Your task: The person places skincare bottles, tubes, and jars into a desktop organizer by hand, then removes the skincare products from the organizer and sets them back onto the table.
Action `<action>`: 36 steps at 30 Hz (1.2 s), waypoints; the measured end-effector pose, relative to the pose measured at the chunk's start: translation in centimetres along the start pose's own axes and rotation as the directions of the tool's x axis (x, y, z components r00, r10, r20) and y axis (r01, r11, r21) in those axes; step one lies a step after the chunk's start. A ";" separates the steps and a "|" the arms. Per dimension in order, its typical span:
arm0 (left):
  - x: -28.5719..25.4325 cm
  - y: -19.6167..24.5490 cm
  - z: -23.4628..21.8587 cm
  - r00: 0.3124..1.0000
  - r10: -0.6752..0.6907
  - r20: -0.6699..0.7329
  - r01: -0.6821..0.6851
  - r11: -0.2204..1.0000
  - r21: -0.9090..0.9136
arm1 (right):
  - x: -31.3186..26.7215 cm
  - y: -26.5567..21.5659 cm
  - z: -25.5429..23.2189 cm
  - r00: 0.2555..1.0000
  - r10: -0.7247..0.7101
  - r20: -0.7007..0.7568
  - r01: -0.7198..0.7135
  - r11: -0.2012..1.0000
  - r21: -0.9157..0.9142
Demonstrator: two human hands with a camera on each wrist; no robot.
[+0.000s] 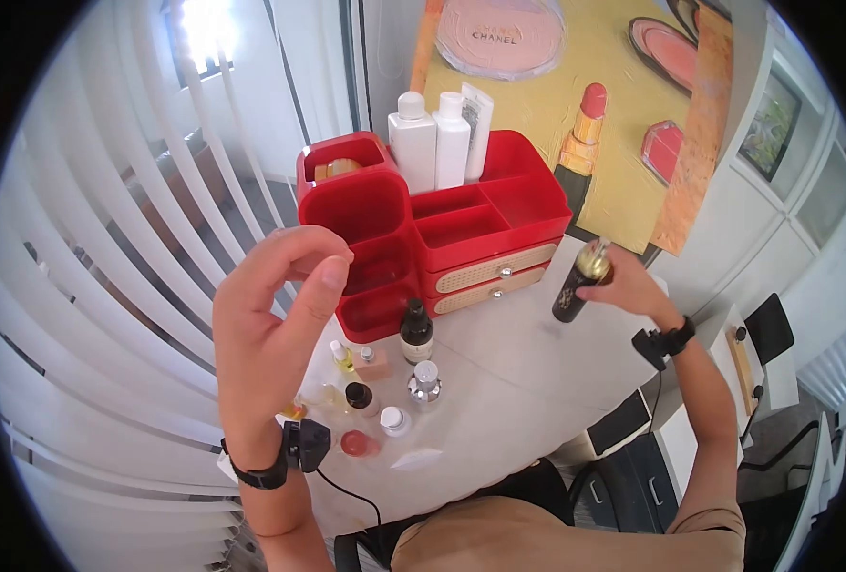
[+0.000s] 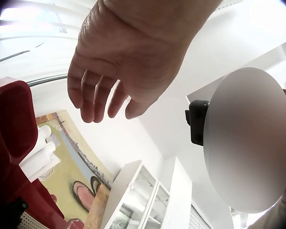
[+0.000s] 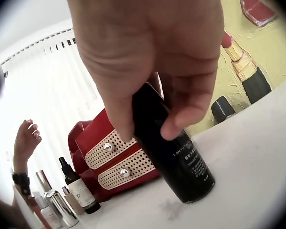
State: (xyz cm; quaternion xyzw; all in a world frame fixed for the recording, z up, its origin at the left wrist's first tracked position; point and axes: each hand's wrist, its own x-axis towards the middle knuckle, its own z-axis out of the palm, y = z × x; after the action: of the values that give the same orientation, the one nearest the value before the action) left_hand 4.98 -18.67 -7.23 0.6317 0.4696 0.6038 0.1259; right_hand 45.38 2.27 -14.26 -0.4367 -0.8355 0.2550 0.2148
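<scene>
My hands: left hand [image 1: 263,343] raised, fingers loosely bent, holding nothing; right hand [image 1: 635,286] gripping a tilted black bottle [image 1: 568,294] at the table [image 1: 499,381], base contact unclear. Should my grip slacken, it could drop or topple. The head view alone shows its gold top [image 1: 590,261], beside the red organizer [image 1: 485,240].

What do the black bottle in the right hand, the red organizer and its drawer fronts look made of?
Black bottle: glass or plastic, unclear which; dark, opaque and smooth, with pale print. Red organizer: probably plastic, glossy, judging by its rounded edges and sheen. Drawer fronts: tan, matte-looking, perhaps cane or plastic, given the regular holes.
</scene>
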 end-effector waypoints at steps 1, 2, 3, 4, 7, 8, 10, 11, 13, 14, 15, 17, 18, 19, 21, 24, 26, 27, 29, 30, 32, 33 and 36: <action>0.0 0.0 0.0 1.000 -0.001 -0.005 0.001 1.000 -0.009 | 0.4 -1.3 -0.9 0.994 -0.095 -0.058 0.094 0.995 -0.033; 0.0 -0.1 0.1 1.000 -0.004 -0.011 0.004 1.000 -0.020 | 0.9 -4.1 -2.2 0.995 -0.072 -0.068 0.081 0.986 0.145; 0.0 0.0 0.1 1.000 -0.004 -0.015 0.003 1.000 -0.021 | 1.7 -6.5 -3.9 0.992 0.122 -0.030 -0.111 0.964 0.242; 0.1 0.1 0.1 1.000 -0.003 -0.014 0.003 1.000 -0.026 | 2.4 -8.3 -4.6 0.979 -0.074 -0.190 0.103 0.983 0.149; 0.2 0.0 0.0 1.000 -0.001 -0.009 0.001 1.000 -0.018 | 7.7 -11.3 -6.9 0.961 -0.119 -0.249 0.150 0.983 0.110; 0.2 -0.1 -0.1 1.000 -0.005 -0.004 0.005 1.000 -0.008 | 9.7 -12.0 -6.9 0.950 -0.180 -0.255 0.216 0.969 0.120; 0.0 -0.1 -0.2 1.000 0.000 -0.010 0.000 1.000 -0.002 | 13.8 -12.4 -6.1 0.951 -0.199 -0.237 0.218 0.974 0.055; 0.0 0.0 -0.3 1.000 0.002 -0.013 -0.002 1.000 -0.004 | 15.6 -12.1 -5.7 0.953 -0.210 -0.217 0.213 0.977 -0.013; 0.0 0.1 -0.6 1.000 0.003 -0.017 -0.003 1.000 -0.006 | 19.4 -10.5 -4.7 0.963 -0.219 -0.156 0.219 0.975 -0.019; 0.0 0.1 -0.7 1.000 -0.003 -0.016 0.003 1.000 -0.014 | 20.6 -10.1 -4.1 0.972 -0.218 -0.091 0.217 0.976 -0.026; 0.0 0.2 -0.8 1.000 -0.002 -0.022 0.002 1.000 -0.012 | 21.5 -9.6 -3.7 0.971 -0.224 -0.089 0.223 0.975 -0.028; -0.1 0.2 -0.9 0.999 0.009 -0.040 -0.011 0.999 -0.048 | 22.2 -9.6 -2.9 0.995 -0.096 -0.035 0.098 0.994 0.041; -0.1 0.3 -1.0 0.999 0.003 -0.043 -0.005 0.999 -0.050 | 22.3 -9.3 -2.6 0.996 -0.084 -0.019 0.085 0.996 0.040; -0.1 0.4 -1.1 0.999 0.009 -0.045 -0.011 0.999 -0.036 | 22.4 -9.0 -2.5 0.997 -0.081 -0.011 0.082 0.996 0.038; 0.0 0.4 -1.1 0.999 0.007 -0.044 -0.008 1.000 -0.026 | 22.4 -8.0 -2.6 0.997 -0.071 0.019 0.067 0.986 0.151; 0.1 0.3 -1.0 0.999 0.011 -0.053 -0.012 1.000 -0.021 | 20.0 -7.6 -2.6 0.990 -0.079 -0.116 0.102 0.973 0.208; 0.0 0.6 -1.2 1.000 0.014 -0.009 -0.013 1.000 0.020 | 17.5 -8.6 -3.4 0.973 -0.109 -0.203 0.125 0.990 0.069; -0.1 0.5 -1.4 1.000 -0.006 -0.018 0.006 1.000 0.025 | 16.3 -9.6 -3.6 0.940 -0.162 -0.301 0.144 0.986 -0.079; 0.1 0.2 -1.3 0.999 0.051 0.008 -0.052 0.998 0.022 | 12.7 -11.0 -2.8 0.961 -0.215 -0.175 0.236 0.966 0.106; 0.1 0.2 -1.1 0.999 0.054 0.005 -0.054 0.998 0.016 | 10.6 -11.7 -1.6 0.975 -0.223 -0.021 0.223 0.956 0.188; 0.2 0.0 -0.8 0.999 0.041 0.018 -0.041 0.999 0.001 | 6.8 -13.4 2.3 0.943 -0.288 0.167 0.261 0.951 0.166; 0.3 -0.1 -0.6 0.999 0.035 0.033 -0.035 0.999 -0.015 | 5.4 -14.3 4.4 0.920 -0.332 0.207 0.325 0.943 0.065; 0.1 -0.1 -0.2 0.998 0.027 0.053 -0.030 0.998 0.054 | 4.4 -14.5 9.6 0.891 -0.381 0.248 0.341 0.921 0.189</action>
State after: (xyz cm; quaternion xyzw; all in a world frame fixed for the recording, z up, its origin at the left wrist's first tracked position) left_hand 4.72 -18.66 -7.15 0.6570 0.4736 0.5758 0.1121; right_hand 28.55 -3.40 -12.22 -0.2169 -0.9039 0.3280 0.1683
